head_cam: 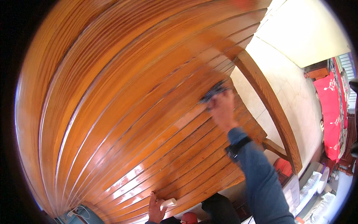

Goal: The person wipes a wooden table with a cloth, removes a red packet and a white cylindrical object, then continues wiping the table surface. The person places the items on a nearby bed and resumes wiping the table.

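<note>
A varnished wooden slatted bench [156, 106] spreads before me, its slats bowed by the lens. My right hand [222, 107] is blurred and grips a dark object [214, 91], perhaps a brush or bunched cloth, against the slats near the armrest [265, 92]. A dark band [237, 148] circles that wrist over a blue sleeve. Low in the picture, my left hand [156, 210] is by the bench's front edge, fingertips at the slats. Between its thumb and fingers sits a small white cylindrical object [168, 203], its kind unclear.
A blue-grey container [84, 215] with a pale cord stands at the lower left. Pale floor tiles [275, 81] show past the armrest. At the far right is furniture draped in a red patterned cloth [327, 112]. A red object [283, 167] lies below the armrest.
</note>
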{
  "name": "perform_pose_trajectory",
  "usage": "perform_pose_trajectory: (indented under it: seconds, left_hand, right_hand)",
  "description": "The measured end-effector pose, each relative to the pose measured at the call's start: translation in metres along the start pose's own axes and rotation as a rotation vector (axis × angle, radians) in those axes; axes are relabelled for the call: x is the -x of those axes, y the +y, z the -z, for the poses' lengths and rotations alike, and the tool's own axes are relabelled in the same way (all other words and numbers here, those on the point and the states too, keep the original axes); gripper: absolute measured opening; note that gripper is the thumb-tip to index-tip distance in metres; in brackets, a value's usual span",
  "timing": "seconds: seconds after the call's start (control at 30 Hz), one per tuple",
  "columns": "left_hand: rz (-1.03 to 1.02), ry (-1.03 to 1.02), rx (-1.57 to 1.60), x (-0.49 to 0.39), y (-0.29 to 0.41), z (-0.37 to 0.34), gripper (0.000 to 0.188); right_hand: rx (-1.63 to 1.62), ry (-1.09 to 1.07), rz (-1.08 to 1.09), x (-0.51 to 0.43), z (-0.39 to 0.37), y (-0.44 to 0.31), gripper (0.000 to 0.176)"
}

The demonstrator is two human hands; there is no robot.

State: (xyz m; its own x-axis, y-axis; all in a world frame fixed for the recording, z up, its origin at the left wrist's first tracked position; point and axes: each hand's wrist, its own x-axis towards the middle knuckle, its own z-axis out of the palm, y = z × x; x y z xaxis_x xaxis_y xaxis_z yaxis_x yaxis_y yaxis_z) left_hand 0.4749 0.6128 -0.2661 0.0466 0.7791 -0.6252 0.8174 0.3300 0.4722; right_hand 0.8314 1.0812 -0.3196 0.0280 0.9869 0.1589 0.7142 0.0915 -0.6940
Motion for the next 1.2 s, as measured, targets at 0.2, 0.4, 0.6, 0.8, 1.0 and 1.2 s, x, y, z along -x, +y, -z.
perform_pose_trajectory:
  seconds: [0.2,0.4,0.6,0.8,1.0,1.2]
  left_hand:
    - [-0.023,0.030,0.062,0.002,-0.004,-0.002,0.045]
    - [0.021,-0.008,0.036,0.002,-0.002,-0.002,0.045]
    - [0.013,-0.008,0.043,-0.001,-0.001,0.001,0.044]
    - [0.017,-0.017,0.079,0.001,0.001,0.007,0.040]
    - [-0.015,-0.008,0.062,0.001,0.003,0.011,0.042]
    - [-0.032,0.021,0.061,0.002,0.002,0.008,0.043]
  right_hand:
    - [0.299,0.170,-0.049,-0.053,0.017,0.029,0.017]
    - [0.113,0.029,0.139,0.044,-0.038,-0.064,0.014]
    - [-0.080,-0.519,0.596,0.172,-0.108,-0.168,0.010]
    - [0.007,-0.452,0.505,0.117,-0.062,-0.098,0.017]
    - [0.440,0.042,0.436,0.012,0.019,0.025,0.019]
    - [0.656,0.148,-0.114,-0.043,0.047,0.071,0.013]
